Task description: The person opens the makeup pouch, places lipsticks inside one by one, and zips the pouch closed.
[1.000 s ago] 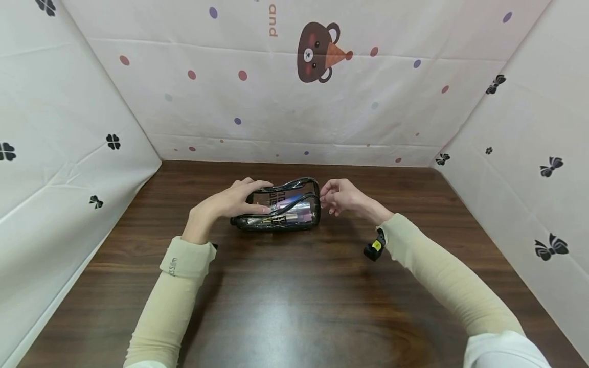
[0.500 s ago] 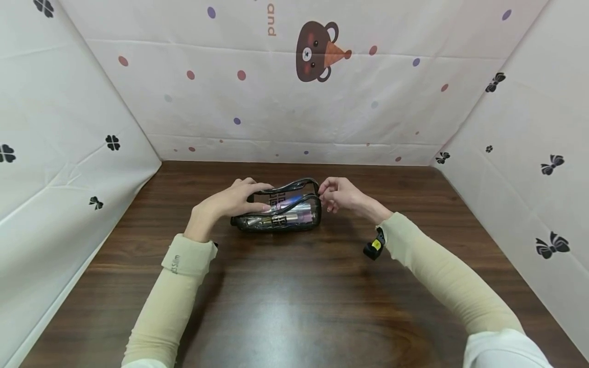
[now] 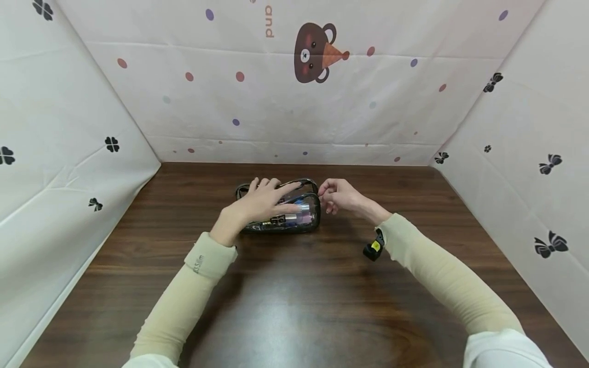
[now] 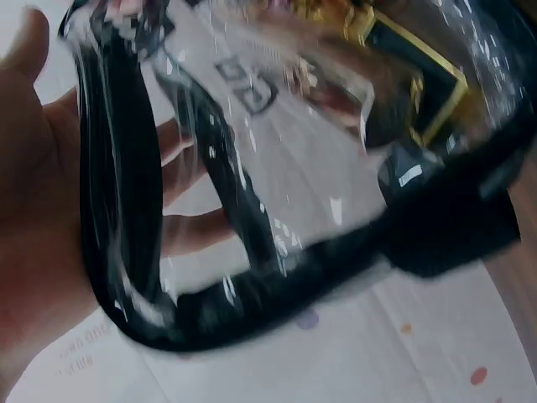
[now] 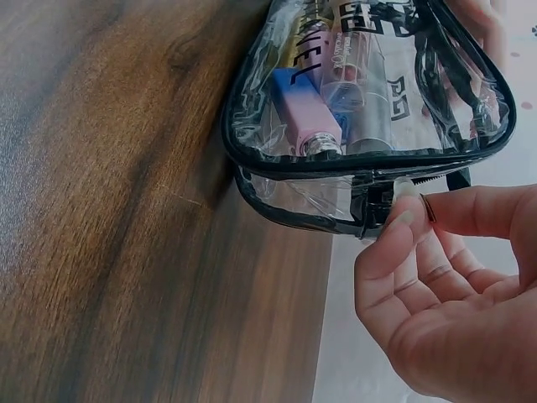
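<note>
A clear pouch with black trim [image 3: 314, 219] rests on the table toward the back wall. Through its plastic show a pink-and-blue tube [image 5: 304, 107], a silver cylinder [image 5: 369, 126] and a gold-edged dark item [image 4: 424, 80]. My left hand [image 3: 258, 205] reaches over the pouch with fingers spread and extended, covering much of its top in the head view. At the pouch's right end, my right hand [image 3: 341, 196] pinches a small zipper pull [image 5: 429, 207] between thumb and index finger. Its other fingers are loosely bent beneath.
The brown wooden table [image 3: 294, 306] spreads out in front of the pouch. White printed cloth walls [image 3: 193, 112] enclose it at the back and both sides. A black wrist device with a yellow patch [image 3: 375, 246] hangs under the right wrist.
My left hand has let go of the pouch's left end and moved right across its top, fingers spreading. The right hand has stayed at the right end.
</note>
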A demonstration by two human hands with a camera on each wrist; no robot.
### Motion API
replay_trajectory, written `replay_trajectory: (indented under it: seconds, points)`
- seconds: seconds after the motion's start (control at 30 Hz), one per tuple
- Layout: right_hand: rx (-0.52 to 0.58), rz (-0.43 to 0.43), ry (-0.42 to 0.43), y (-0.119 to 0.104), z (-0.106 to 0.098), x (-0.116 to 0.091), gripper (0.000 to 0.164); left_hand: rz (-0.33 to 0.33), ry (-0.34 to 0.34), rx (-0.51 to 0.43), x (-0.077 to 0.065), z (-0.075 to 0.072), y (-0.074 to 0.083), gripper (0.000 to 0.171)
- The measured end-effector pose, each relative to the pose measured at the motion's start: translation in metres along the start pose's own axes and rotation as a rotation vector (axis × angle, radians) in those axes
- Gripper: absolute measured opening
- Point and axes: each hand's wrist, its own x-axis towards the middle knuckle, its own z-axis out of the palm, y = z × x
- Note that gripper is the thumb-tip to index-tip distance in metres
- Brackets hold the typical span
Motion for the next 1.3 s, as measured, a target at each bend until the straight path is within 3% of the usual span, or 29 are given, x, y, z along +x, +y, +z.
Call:
replay_trajectory:
  seconds: [0.2,0.57,0.83,1.07,1.3]
  points:
    - [0.006,-0.014,-0.008,0.001,0.001,0.0,0.016,0.014,0.012,0.056,0.005,0.009,0.007,0.052]
    - [0.184,-0.064,0.05,-0.016,-0.002,-0.002,0.011,0.006,0.033,0.11,0.005,0.015,0.012,0.05]
    - [0.197,-0.052,0.051,-0.021,-0.003,-0.005,0.011,0.0,0.031,0.103,0.005,0.016,0.01,0.05]
    - [0.201,-0.15,0.052,-0.033,-0.002,-0.006,0.012,0.009,0.042,0.104,0.006,0.015,0.014,0.048]
    - [0.134,-0.177,0.042,-0.038,0.005,-0.006,0.011,0.002,0.004,0.096,0.008,0.015,0.016,0.051]
